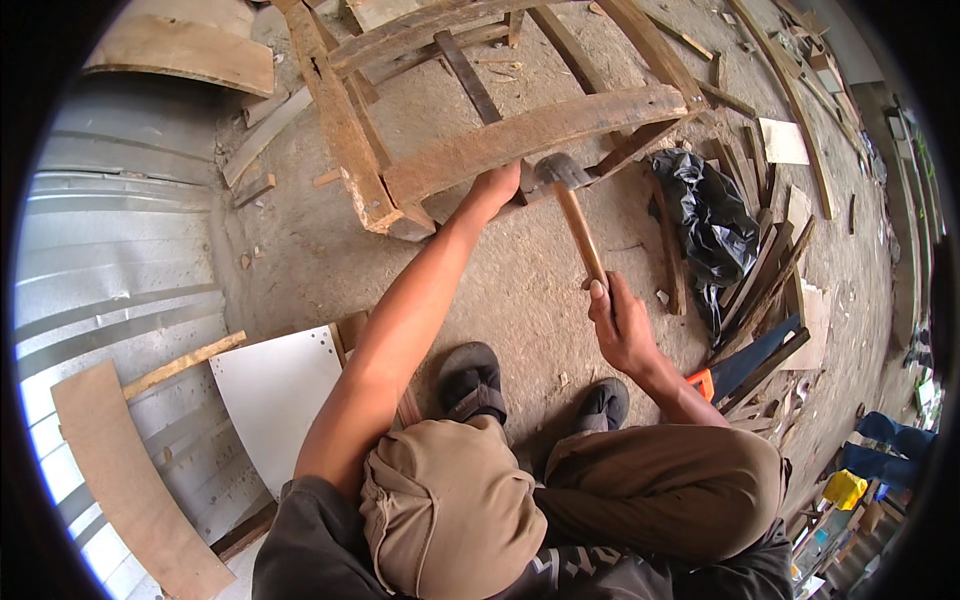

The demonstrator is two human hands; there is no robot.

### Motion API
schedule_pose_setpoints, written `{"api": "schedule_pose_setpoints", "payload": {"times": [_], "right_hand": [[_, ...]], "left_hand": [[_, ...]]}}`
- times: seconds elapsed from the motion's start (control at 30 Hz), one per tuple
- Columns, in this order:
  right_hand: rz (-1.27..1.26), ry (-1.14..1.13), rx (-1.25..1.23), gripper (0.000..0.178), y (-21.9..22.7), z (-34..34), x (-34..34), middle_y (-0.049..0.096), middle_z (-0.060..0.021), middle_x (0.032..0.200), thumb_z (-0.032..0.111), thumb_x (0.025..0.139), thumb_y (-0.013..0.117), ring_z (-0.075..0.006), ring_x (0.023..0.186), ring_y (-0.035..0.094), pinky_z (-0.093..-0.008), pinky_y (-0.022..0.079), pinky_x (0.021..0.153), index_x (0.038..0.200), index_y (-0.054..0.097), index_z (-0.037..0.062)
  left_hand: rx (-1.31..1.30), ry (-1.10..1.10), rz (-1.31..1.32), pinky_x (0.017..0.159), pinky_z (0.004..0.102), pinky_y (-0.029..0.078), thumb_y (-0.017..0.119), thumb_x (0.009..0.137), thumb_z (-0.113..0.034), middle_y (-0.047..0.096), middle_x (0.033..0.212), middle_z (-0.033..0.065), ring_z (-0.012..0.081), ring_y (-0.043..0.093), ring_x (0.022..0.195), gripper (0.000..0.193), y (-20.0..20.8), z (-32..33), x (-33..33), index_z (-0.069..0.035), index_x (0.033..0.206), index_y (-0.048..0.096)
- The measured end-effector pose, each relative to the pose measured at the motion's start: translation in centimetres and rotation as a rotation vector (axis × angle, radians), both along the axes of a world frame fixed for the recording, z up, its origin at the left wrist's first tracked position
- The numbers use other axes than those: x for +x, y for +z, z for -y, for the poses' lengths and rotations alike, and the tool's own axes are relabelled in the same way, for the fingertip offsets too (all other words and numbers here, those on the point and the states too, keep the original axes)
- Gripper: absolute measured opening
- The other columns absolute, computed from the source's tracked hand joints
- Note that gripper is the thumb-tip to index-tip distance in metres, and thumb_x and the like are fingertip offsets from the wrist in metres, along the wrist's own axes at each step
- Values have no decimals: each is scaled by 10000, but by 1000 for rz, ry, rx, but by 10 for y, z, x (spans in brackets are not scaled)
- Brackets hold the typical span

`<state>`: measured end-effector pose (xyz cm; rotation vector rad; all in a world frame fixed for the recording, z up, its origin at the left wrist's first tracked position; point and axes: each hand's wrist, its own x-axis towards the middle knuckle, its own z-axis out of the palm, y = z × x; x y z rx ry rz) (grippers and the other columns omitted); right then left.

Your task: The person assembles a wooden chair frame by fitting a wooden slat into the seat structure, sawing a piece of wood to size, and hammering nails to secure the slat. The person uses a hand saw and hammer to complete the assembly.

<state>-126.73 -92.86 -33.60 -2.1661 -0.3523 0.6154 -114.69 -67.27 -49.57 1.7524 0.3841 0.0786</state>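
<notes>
A wooden frame (530, 138) with curved rails and cross slats lies on the ground ahead of me. My left hand (497, 188) reaches to the underside of its near curved rail, closed around the end of a dark wooden slat (524, 193); the rail partly hides the fingers. In my right hand (628, 325) is a hammer (580, 228), gripped low on its wooden handle. The hammer's dark metal head is close beside my left hand, near the slat's end and the rail. Whether it touches the wood I cannot tell.
Crumpled black plastic (708, 215) and loose wood strips lie to the right, with an orange-handled handsaw (735, 370). At left, a white board (278, 400) and a curved plywood piece (130, 480) stand near corrugated metal sheeting (120, 250). My shoes (472, 380) rest on the dirt floor.
</notes>
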Motion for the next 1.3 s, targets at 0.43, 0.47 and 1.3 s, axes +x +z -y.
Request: {"api": "schedule_pose_setpoints", "payload": {"times": [0.43,0.47,1.3], "right_hand": [[78,37,-11,239,4,6,-3,544,-234,594,235,1051,467,-478,567,592,-515,404,494,1001,467,2],[78,26,30,240,5,5,-5,545,-234,597,236,1052,466,-479,569,591,-515,403,497,990,464,3],[109,32,15,232,-9,4,-2,513,-217,581,230,1049,469,-461,544,572,-498,402,491,1002,468,3]], "left_hand": [[45,19,-23,1068,381,383,511,1026,-385,528,1418,215,319,483,1327,551,9,1,0,9,1408,479],[37,26,-39,1068,378,383,515,1024,-389,528,1420,213,315,482,1330,554,6,0,-2,4,1413,477],[45,38,11,971,366,431,506,1026,-360,627,1250,193,268,568,1186,493,-2,-2,2,43,1306,545]]}}
